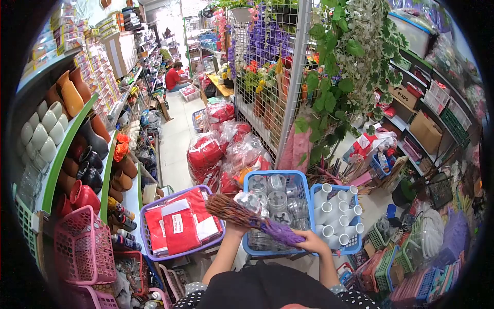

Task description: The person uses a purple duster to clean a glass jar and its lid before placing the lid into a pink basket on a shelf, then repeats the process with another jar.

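A bundle of dried stems (231, 208), brown and bushy at one end and purple at the other, lies across both hands over a blue basket. My left hand (236, 227) supports the brown part from below, its fingers mostly hidden behind the bundle. Around the purple end closes my right hand (313, 242). Beneath the bundle, the blue basket (307, 180) holds several clear glass jars (278, 200). Right of it, another blue basket (356, 249) carries several white vases (340, 221). To the left, a purple basket (145, 226) contains red and white packets (180, 221).
Pink baskets (85, 242) stand at the lower left beside shelves of vases (72, 95). Bagged red goods (206, 152) sit on the aisle floor. Behind the baskets rises a white wire rack (280, 103) with artificial plants. A person in red (175, 77) is low down farther along the aisle.
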A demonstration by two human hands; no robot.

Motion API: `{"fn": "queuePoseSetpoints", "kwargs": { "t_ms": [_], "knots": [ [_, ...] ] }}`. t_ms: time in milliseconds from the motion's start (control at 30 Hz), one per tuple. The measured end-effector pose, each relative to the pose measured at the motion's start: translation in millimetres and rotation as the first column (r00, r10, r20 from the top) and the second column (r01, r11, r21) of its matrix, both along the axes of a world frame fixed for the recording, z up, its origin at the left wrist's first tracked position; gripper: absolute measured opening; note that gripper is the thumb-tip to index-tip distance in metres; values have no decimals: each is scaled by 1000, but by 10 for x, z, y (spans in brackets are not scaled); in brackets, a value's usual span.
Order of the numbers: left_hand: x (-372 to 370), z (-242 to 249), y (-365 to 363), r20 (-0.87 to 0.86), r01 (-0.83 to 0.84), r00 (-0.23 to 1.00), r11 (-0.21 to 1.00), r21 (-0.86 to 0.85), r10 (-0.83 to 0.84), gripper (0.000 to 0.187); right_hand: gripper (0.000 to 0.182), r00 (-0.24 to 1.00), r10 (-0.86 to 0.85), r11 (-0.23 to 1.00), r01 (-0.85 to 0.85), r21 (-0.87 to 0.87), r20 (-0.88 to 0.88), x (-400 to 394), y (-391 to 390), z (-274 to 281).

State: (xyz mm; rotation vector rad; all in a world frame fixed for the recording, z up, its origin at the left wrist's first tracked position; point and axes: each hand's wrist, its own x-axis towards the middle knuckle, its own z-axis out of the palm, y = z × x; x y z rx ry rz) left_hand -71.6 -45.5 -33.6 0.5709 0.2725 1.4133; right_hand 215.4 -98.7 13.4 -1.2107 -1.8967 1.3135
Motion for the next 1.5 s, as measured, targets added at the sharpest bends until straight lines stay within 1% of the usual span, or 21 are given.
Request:
{"fn": "queuePoseSetpoints", "kwargs": {
  "t_ms": [33, 100, 167, 233, 333, 433, 500, 600, 700, 767, 833, 867, 900, 967, 1067, 1167, 1200, 1233, 1367, 1433, 1500],
  "knots": [
    [-45, -46, 15, 400, 134, 914, 980, -146, -66, 49, 56, 999, -4, 998, 6, -55, 47, 12, -20, -23],
    [-52, 123, 4, 526, 259, 842, 945, -199, -120, 48, 54, 993, -113, 994, 114, -6, 40, -147, -81, 110],
    [-36, 174, -42, 493, 232, 863, 953, -194, -110, 48, 53, 954, -291, 954, 283, 97, 73, -229, -88, 104],
    [-32, 228, -36, 522, 274, 846, 928, -254, -107, 49, 52, 977, -167, 985, 172, -22, 134, -139, -16, 63],
    [-13, 189, -20, 361, 107, 932, 977, -184, -35, 52, 51, 985, 110, 977, -132, 165, 133, -157, 9, 84],
    [-27, 177, 8, 411, 229, 903, 952, -203, -130, 49, 52, 934, -326, 928, 285, 240, 150, -410, -77, 257],
    [-9, 212, -8, 399, 223, 909, 948, -225, -119, 47, 51, 936, -325, 937, 299, 181, 137, -386, -63, 237],
    [29, 332, -78, 292, 110, 955, 980, -167, -58, 49, 52, 990, 71, 997, -67, -34, 122, -190, -60, 289],
    [-55, 218, -2, 388, 207, 917, 947, -247, -99, 51, 54, 972, -186, 978, 197, -67, 141, -234, -133, 187],
    [-89, 189, -32, 435, 244, 886, 960, -136, -163, 52, 54, 981, -186, 980, 189, -65, 44, -187, -146, 91],
    [-104, 248, -77, 327, 207, 939, 935, -287, -107, 50, 54, 983, -178, 983, 175, -59, -53, -48, -118, 90],
    [-115, 30, -31, 531, 316, 826, 935, -163, -187, 54, 54, 996, -87, 988, 82, -128, -33, 63, -134, 148],
    [-113, 32, -15, 398, 167, 914, 966, -200, -76, 55, 54, 1000, 4, 980, -8, -197, -20, 109, -155, 225],
    [-114, 217, -82, 449, 237, 886, 945, -225, -115, 58, 54, 998, -57, 964, 51, -262, -16, 37, -196, 242],
    [-116, 206, -47, 438, 219, 893, 949, -225, -102, 50, 54, 978, -208, 978, 208, 30, -1, -32, -218, 148],
    [-128, 212, -71, 384, 218, 909, 970, -103, -163, 48, 52, 1000, 0, 956, 9, -295, 29, -37, -261, 260],
    [-53, 271, -144, -386, -98, 909, 981, 167, 157, 46, 51, 998, -50, 973, 55, -226, 29, -46, -269, 173],
    [-172, -79, 17, 278, 128, 956, 984, -121, -90, 47, 50, 995, -100, 982, 102, -157, 25, -55, -280, 120],
    [-146, 267, -115, 305, 166, 949, 952, -258, -83, 46, 49, 974, -207, 978, 207, -6, -98, -305, -217, 111],
    [-181, 250, -98, 493, 267, 862, 933, -240, -120, 52, 51, 985, -154, 981, 143, -132, -74, -208, -188, 97],
    [-110, -67, -24, -201, -214, 958, 977, -22, 205, 52, 50, 999, 39, 999, -40, 37, 21, -162, -160, 63]
  ]
}}
